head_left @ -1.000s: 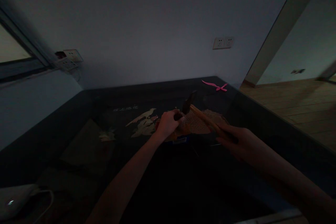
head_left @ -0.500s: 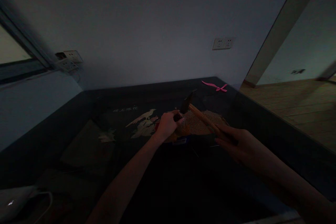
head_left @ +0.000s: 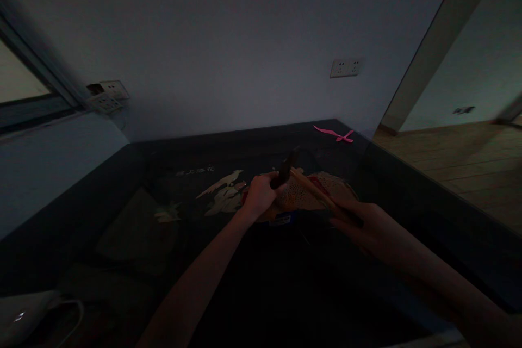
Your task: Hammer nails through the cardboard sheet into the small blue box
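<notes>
Hammering seems the step: the right grip (head_left: pixel 362 224) wraps the hammer (head_left: pixel 312 186), its head by the left grip (head_left: pixel 261 194) over the surface (head_left: pixel 261 288); what the left holds, I can't tell. Blows need careful aim.

The left hand (head_left: pixel 260 194) seems curled, the right hand (head_left: pixel 367 223) closed, both forearms (head_left: pixel 216 258) outstretched.

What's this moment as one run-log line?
right hand: grips hammer handle; left hand: at hammer head, hold unclear; pink ribbon: on dark table
</notes>
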{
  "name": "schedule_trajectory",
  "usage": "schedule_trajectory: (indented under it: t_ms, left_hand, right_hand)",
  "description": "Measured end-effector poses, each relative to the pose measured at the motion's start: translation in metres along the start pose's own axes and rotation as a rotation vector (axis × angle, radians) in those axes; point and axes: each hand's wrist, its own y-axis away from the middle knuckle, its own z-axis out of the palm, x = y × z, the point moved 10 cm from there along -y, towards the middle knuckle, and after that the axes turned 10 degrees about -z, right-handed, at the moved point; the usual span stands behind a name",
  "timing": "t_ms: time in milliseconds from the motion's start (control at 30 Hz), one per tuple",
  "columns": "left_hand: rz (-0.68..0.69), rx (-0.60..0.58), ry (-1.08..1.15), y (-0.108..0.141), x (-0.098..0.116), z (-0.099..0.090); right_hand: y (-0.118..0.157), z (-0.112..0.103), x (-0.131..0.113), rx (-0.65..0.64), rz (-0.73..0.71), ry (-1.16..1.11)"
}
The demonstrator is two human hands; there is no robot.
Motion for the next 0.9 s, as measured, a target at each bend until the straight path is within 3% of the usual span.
schedule_trajectory:
  t_ms: [133, 267, 333, 500, 600, 667, 767, 833, 900]
  left_hand:
    - [-0.012, -0.024, -0.021, 0.001, 0.000, 0.000]
    - [0.056, 0.004, 0.042, 0.003, 0.005, 0.001]
    - [0.119, 0.039, 0.076, 0.004, 0.012, -0.004]
    - [0.298, 0.250, 0.077, 0.021, 0.045, -0.044]
    - [0.359, 0.250, 0.049, 0.042, 0.073, -0.057]
    - [0.414, 0.089, -0.015, 0.057, 0.092, -0.040]
    - [0.554, -0.323, -0.252, 0.090, 0.107, 0.023]
    - [0.593, -0.498, -0.458, 0.108, 0.094, 0.062]
    - [0.564, -0.535, -0.634, 0.111, 0.074, 0.087]
  right_hand:
    - [0.000, 0.000, 0.005, 0.019, 0.003, -0.042]
    - [0.006, -0.014, 0.013, 0.170, 0.011, -0.194]
    - [0.011, -0.012, 0.028, 0.225, 0.076, -0.321]
    - [0.022, 0.012, 0.069, 0.410, 0.242, -0.671]
    - [0.025, 0.022, 0.083, 0.462, 0.282, -0.812]
    - [0.024, 0.024, 0.087, 0.447, 0.276, -0.844]
    - [0.025, 0.022, 0.091, 0.448, 0.274, -0.857]
    - [0.025, 0.022, 0.093, 0.451, 0.276, -0.859]
    - [0.025, 0.024, 0.094, 0.434, 0.271, -0.852]
